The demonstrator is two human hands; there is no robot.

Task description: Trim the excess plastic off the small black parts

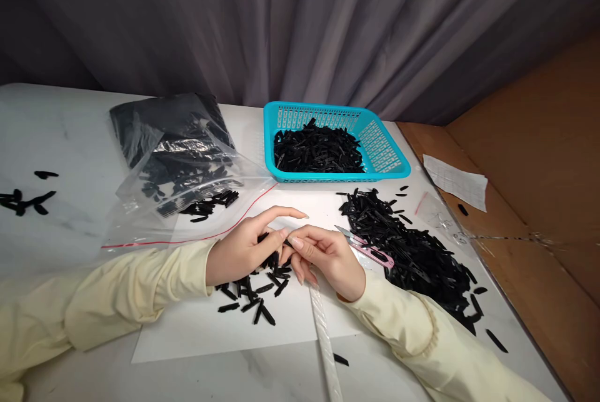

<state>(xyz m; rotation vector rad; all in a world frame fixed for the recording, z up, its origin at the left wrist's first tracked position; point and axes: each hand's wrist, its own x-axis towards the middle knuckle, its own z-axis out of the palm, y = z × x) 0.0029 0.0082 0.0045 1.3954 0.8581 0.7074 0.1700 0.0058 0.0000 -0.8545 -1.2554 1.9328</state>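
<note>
My left hand point(248, 246) and my right hand point(330, 261) meet over a white sheet point(187, 321). Their fingertips pinch a small black strip point(289, 242), mostly hidden by the fingers. The left index finger stretches out above it. Beneath the hands lie several loose black strips point(255, 292). A white, spirally ridged rod point(323, 346) runs from below my right fingers toward the front edge. Just right of that hand, pink-handled thread snips point(375, 252) rest against a large heap of black strips point(412, 258).
A blue perforated basket point(337, 175) with black strips stands at the back. Left of it lies a clear red-edged zip bag point(140, 217) with more strips and a dark packet point(164, 117). Brown cardboard point(529, 214) and a paper slip point(457, 181) border the right side.
</note>
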